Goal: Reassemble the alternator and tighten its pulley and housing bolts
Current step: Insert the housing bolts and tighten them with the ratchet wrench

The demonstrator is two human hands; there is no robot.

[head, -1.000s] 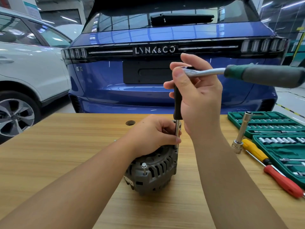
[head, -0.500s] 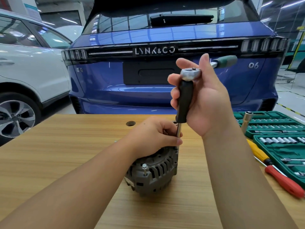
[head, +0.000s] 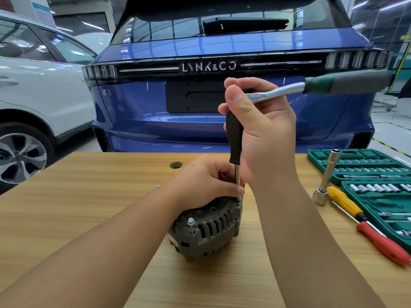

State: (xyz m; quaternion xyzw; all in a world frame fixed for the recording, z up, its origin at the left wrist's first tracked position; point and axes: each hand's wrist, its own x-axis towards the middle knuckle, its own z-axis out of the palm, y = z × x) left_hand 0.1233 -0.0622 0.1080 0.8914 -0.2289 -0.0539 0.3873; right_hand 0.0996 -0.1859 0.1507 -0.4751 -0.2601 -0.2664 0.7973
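Fingers of right hand [head: 264, 130] wrapped round ratchet driver [head: 234, 134], left hand [head: 206, 181] gripping alternator [head: 209, 232], mid-table [head: 66, 196].

Left hand [head: 206, 178] curled low (fingers [head: 235, 190] pinching), right hand [head: 262, 130] raised, wrapped in a grip.

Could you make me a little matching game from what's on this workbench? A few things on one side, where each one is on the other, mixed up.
Things:
1. alternator
2. ratchet
3. red screwdriver
4. socket set

Places:
A. lying on the table, beside the green case
B. held up by the right hand
C. open at the table's far right
D. under the left hand

Pairs: 1-D, 2-B, 3-A, 4-C
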